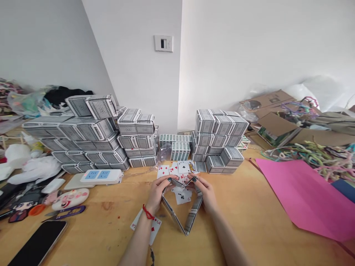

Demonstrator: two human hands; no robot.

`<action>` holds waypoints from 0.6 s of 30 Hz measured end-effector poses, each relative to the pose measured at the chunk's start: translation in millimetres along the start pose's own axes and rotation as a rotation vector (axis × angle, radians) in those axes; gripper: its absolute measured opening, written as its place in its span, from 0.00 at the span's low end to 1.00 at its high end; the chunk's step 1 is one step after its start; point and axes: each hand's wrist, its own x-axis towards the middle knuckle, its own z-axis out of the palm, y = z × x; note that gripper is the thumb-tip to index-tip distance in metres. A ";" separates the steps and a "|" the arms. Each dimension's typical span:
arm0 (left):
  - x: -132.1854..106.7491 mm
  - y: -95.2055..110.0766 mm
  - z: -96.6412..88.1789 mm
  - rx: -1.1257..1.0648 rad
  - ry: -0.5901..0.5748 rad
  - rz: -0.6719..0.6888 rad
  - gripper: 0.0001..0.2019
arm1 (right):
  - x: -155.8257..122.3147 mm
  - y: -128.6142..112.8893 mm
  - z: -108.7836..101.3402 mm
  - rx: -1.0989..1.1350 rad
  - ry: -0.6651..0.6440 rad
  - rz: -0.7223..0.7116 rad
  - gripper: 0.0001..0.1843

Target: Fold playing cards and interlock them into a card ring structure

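Card heart [193,214], between left hand [158,190], right hand [206,190]

Heart-shaped card outline [193,213], lower centre of the picture; hollow, thin-walled, angular at the bends; grey-and-white, striped along the right wall; notch toward the top of the picture, point toward the bottom edge; walls set on edge; contact with the surface below unclear.

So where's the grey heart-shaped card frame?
Head view, lower centre: the heart-shaped card frame is held between the left hand and right hand, near loose white playing cards.
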 end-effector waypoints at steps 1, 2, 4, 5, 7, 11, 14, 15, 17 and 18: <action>0.3 -0.7 0.8 0.015 0.008 -0.002 0.10 | -0.1 -0.6 0.9 -0.010 -0.006 0.001 0.21; 0.5 -1.3 1.4 0.024 0.007 -0.006 0.09 | -0.3 -1.2 1.7 -0.020 -0.010 -0.003 0.20; 0.8 -2.2 2.3 0.019 -0.015 -0.023 0.09 | -0.7 -2.0 3.0 -0.032 -0.016 -0.017 0.19; 0.8 -2.4 2.6 0.010 -0.027 -0.033 0.09 | -0.7 -2.2 3.5 -0.035 -0.017 -0.024 0.18; 1.1 -2.9 3.3 -0.010 -0.028 -0.053 0.08 | -0.6 -1.8 4.3 -0.034 -0.018 -0.034 0.17; 1.9 -4.7 5.3 -0.050 0.008 -0.064 0.07 | -0.2 -0.3 5.2 -0.032 0.010 -0.050 0.17; 2.8 -6.4 6.8 -0.059 0.012 -0.067 0.08 | -0.5 -0.3 5.8 -0.035 0.020 -0.061 0.16; 3.2 -6.9 7.2 -0.055 0.018 -0.070 0.08 | -0.6 -0.5 6.1 -0.035 0.016 -0.062 0.16; 3.9 -7.9 8.0 -0.048 0.031 -0.076 0.08 | -0.8 -1.1 6.6 -0.033 0.005 -0.064 0.16; 4.1 -8.3 8.4 -0.047 0.039 -0.078 0.08 | -0.8 -1.5 6.8 -0.031 0.000 -0.066 0.16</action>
